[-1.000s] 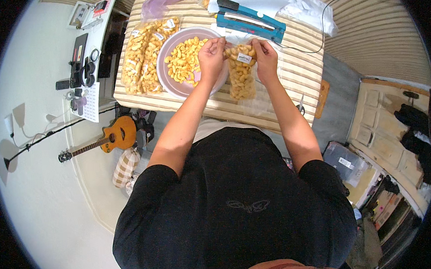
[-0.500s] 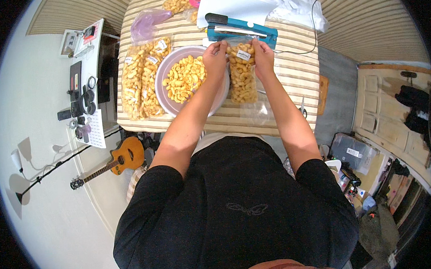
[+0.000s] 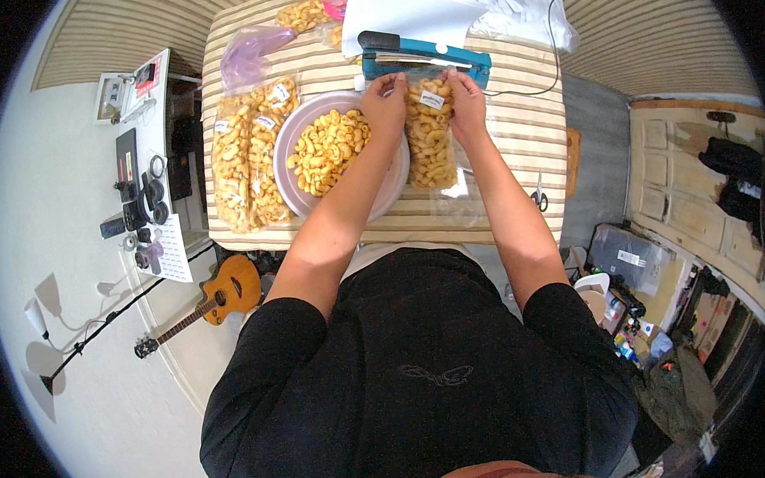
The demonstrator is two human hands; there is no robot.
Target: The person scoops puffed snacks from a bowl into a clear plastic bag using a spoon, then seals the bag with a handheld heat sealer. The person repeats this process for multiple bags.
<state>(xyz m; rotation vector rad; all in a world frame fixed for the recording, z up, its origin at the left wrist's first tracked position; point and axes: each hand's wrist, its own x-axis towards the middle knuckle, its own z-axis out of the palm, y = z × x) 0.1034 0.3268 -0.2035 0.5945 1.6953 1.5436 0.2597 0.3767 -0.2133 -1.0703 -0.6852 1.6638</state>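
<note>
A clear plastic bag of curved yellow macaroni-like snacks (image 3: 431,149), with a white label near its top, lies on the striped table. My left hand (image 3: 385,104) pinches the bag's upper left corner, and my right hand (image 3: 467,101) pinches its upper right corner. Just beyond the bag's top edge is a blue impulse sealer (image 3: 469,63) with a black-ended arm. To the left of the bag stands a pale basin (image 3: 284,150) of loose snacks (image 3: 325,148), partly covered by my left forearm. Several filled bags (image 3: 235,160) lie left of the basin.
A purple plastic bag (image 3: 250,54) and more bagged snacks (image 3: 303,16) lie at the far left. White paper (image 3: 408,10) sits behind the sealer, whose cable (image 3: 553,60) curves right. Scissors (image 3: 539,198) rest near the table's right edge (image 3: 560,174). A guitar (image 3: 233,290) stands beyond the left side.
My view has shifted slightly. Both hands keep their hold on the bag's top corners, and the bag stays in front of the sealer.
</note>
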